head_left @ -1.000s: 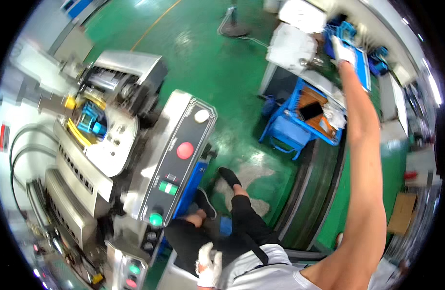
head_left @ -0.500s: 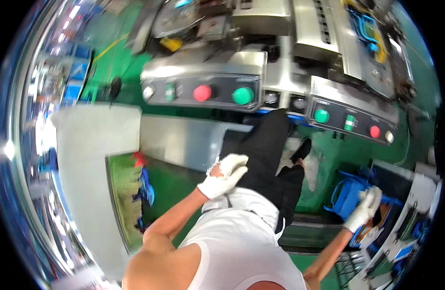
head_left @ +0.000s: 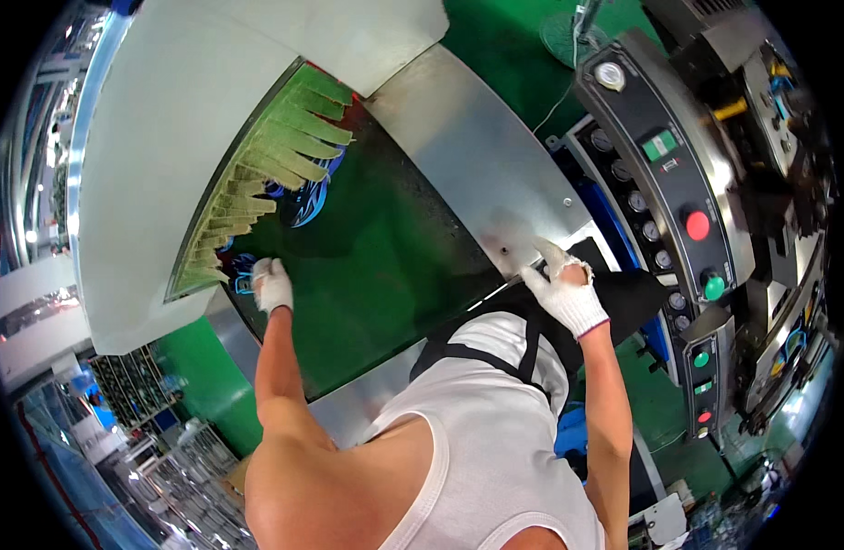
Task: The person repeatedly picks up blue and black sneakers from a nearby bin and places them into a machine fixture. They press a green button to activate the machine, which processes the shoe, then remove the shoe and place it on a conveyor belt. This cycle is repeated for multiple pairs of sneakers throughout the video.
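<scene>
Head view: we find a blue-black shoe (head_left: 242, 273) just left of the left grip (head_left: 273, 286), whose hold we cannot tell; we judge this a reaching step, calling for firm closure; right grip (head_left: 567, 298) spread wide.

Blk/blue shoe (head_left: 244, 274) on dk grn belt (head_left: 367, 284), just beside lt grn strips (head_left: 248, 197).

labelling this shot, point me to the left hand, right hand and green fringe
Left hand (head_left: 273, 287), head view: middle of the glove
Right hand (head_left: 569, 298), head view: middle of the glove
Green fringe (head_left: 264, 158), head view: its middle strips
</scene>
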`<state>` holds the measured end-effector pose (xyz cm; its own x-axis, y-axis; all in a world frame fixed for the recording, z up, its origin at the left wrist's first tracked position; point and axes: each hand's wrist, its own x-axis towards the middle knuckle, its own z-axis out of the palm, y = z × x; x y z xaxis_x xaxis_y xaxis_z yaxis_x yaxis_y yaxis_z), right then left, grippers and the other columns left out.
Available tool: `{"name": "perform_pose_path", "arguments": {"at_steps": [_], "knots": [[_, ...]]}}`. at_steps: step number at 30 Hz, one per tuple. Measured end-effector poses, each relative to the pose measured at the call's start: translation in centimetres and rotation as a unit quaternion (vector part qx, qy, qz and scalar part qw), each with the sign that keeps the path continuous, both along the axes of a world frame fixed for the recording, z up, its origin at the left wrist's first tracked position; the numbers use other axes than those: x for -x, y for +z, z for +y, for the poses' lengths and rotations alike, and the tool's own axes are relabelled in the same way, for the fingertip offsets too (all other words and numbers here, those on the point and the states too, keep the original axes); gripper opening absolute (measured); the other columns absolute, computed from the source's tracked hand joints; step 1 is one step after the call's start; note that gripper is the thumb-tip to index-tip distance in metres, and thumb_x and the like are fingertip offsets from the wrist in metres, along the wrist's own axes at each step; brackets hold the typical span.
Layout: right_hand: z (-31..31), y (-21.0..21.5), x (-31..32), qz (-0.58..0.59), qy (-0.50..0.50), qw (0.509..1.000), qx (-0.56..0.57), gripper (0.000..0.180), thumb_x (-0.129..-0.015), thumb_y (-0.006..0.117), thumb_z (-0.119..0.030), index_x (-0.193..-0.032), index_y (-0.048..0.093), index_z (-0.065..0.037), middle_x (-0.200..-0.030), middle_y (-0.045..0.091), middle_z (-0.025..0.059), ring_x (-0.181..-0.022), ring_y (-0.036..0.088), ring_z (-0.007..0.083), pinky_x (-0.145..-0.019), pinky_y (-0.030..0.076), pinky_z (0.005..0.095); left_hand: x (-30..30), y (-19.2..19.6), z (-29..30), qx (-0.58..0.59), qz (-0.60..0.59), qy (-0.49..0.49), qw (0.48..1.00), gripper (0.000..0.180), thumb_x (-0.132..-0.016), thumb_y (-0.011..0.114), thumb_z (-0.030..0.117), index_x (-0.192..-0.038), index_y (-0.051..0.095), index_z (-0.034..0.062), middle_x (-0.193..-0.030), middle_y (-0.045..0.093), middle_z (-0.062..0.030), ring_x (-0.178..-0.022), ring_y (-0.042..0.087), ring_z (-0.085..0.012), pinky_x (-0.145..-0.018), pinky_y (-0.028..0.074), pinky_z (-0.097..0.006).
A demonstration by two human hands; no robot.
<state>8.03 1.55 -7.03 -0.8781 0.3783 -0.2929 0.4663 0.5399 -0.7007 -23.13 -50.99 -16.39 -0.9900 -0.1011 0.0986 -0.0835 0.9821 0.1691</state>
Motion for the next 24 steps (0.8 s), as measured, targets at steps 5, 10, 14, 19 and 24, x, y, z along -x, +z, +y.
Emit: {"name": "perform_pose_path", "arguments": {"at_steps": [5, 10, 14, 19, 24], "knots": [[-2.9, -5.7, 6.3, -0.088, 0.065, 0.991, -0.077, 0.067, -0.093, 0.068, -0.041, -0.147, 0.056, -0.002, -0.148, 0.060, 0.0215, -0.141, 0.055, 0.0362, -0.115, 0.044, 0.0508, 2.1, 4.4, -5.6, 0.038, 0.017, 0.237, 0.971, 0.084, -0.095, 0.071, 0.051, -0.163, 0.038, 0.0127, -0.157, 0.048, -0.0215, -0.134, 0.058, -0.0396, -0.109, 0.050, -0.050], [-6.9, -9.4, 9.5, -0.059, 0.120, 0.953, -0.271, 0.067, -0.088, 0.073, -0.036, -0.139, 0.055, 0.003, -0.138, 0.059, 0.0226, -0.132, 0.055, 0.0426, -0.108, 0.049, 0.0482, 5.5, -2.5, -10.6, -0.080, -0.006, 0.159, 0.984, 0.079, -0.102, 0.062, 0.042, -0.164, 0.034, 0.0015, -0.162, 0.042, -0.0295, -0.149, 0.040, -0.0459, -0.122, 0.036, -0.046], [-7.0, -8.7, 10.7, -0.145, 0.164, 0.946, -0.241, 0.068, -0.087, 0.073, -0.038, -0.139, 0.056, 0.002, -0.134, 0.060, 0.0214, -0.127, 0.057, 0.0397, -0.104, 0.052, 0.0469, 6.4, -4.4, -12.6, -0.014, 0.017, 0.168, 0.986, 0.066, -0.103, 0.058, 0.035, -0.160, 0.042, 0.0062, -0.152, 0.052, -0.0310, -0.141, 0.047, -0.0478, -0.119, 0.040, -0.050], [-6.4, -8.7, 10.7, -0.175, 0.188, 0.932, -0.258, 0.076, -0.090, 0.072, -0.042, -0.149, 0.053, 0.001, -0.147, 0.059, 0.0204, -0.136, 0.058, 0.0388, -0.106, 0.053, 0.0484, 5.4, -0.1, -9.1, 0.049, -0.030, 0.148, 0.987, 0.039, -0.106, 0.056, 0.038, -0.135, 0.065, 0.0135, -0.131, 0.060, -0.0241, -0.114, 0.065, -0.0440, -0.092, 0.053, -0.056], [-5.8, -9.5, 9.8, -0.181, 0.165, 0.954, -0.172, 0.070, -0.096, 0.065, -0.038, -0.151, 0.051, 0.003, -0.157, 0.052, 0.0232, -0.146, 0.049, 0.0425, -0.121, 0.041, 0.0448, 0.7, 3.4, -0.6, 0.030, -0.065, -0.031, 0.997, 0.040, -0.106, 0.059, 0.044, -0.119, 0.070, 0.0071, -0.115, 0.064, -0.0220, -0.105, 0.066, -0.0436, -0.087, 0.052, -0.055]]}}
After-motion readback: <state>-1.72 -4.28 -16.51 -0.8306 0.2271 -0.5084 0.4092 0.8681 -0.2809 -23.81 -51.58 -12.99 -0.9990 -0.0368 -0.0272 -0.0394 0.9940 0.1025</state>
